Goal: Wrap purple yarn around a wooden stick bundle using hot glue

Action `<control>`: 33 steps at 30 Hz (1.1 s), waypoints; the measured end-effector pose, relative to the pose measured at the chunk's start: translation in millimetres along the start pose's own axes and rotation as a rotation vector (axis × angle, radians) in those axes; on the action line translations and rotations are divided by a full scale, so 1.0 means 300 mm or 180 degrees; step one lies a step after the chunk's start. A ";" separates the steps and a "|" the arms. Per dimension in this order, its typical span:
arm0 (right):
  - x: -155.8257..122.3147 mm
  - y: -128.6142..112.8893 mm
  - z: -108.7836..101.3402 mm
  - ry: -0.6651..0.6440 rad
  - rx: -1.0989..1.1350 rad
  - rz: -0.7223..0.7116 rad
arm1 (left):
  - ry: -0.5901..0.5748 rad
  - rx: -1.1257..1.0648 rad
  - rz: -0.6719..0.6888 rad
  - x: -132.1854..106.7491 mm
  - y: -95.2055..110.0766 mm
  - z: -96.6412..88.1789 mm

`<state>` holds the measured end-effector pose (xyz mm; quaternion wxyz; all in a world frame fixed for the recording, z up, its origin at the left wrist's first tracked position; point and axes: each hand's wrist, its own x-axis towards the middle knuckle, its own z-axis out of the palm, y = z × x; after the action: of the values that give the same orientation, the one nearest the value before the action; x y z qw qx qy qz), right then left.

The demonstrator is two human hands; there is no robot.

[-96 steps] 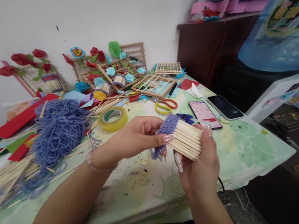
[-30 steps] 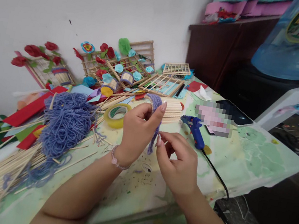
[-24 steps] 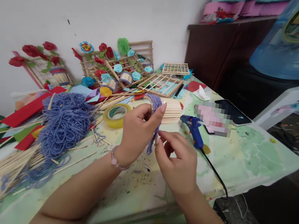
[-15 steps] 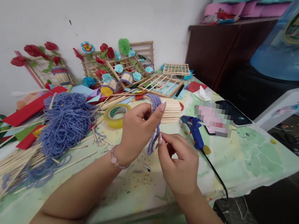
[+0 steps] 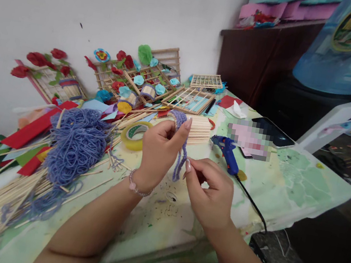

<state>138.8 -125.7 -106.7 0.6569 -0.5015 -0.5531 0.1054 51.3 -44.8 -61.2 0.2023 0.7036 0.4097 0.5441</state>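
L hand (image 5: 158, 150) closed on stick bundle (image 5: 200, 131) w/ purple braid (image 5: 181, 162) | R hand (image 5: 209, 192) pinching braid's dangling bit | glue gun (image 5: 229, 155) on tbl (image 5: 314, 179) nearby

Blue jug (image 5: 347, 62) right of brown cabinet (image 5: 242, 61); phone (image 5: 274, 132) (screen dark) on patterned tablecloth (image 5: 300, 171).

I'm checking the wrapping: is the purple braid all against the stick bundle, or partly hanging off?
Partly hanging off: some purple braid dangles beside the left hand, below the stick bundle, pinched by the right hand.
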 end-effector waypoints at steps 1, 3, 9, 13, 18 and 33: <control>0.000 0.000 0.000 0.0009 0.0005 -0.0008 | 0.0003 -0.0011 -0.0004 0.001 -0.001 0.000; 0.000 -0.001 0.000 0.0018 0.0007 -0.0013 | 0.0007 -0.0017 -0.0010 0.003 -0.003 -0.001; -0.008 0.002 -0.004 0.0021 0.0008 -0.0030 | 0.0028 0.0031 0.0018 0.008 -0.005 -0.006; -0.009 0.003 -0.004 -0.0020 0.0015 -0.0026 | 0.0090 0.0048 0.0122 0.009 -0.002 -0.007; -0.014 0.006 -0.003 0.0022 0.0043 -0.0032 | 0.0100 -0.0124 0.0016 0.014 -0.003 -0.010; -0.040 0.048 -0.004 -0.0297 0.0222 0.0645 | 0.0863 -0.0828 -0.0416 0.123 -0.058 -0.071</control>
<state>141.3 -127.8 -125.4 0.6335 -0.5262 -0.5256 0.2136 28.0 -8.8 -44.8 0.2693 0.5638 0.4042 0.6680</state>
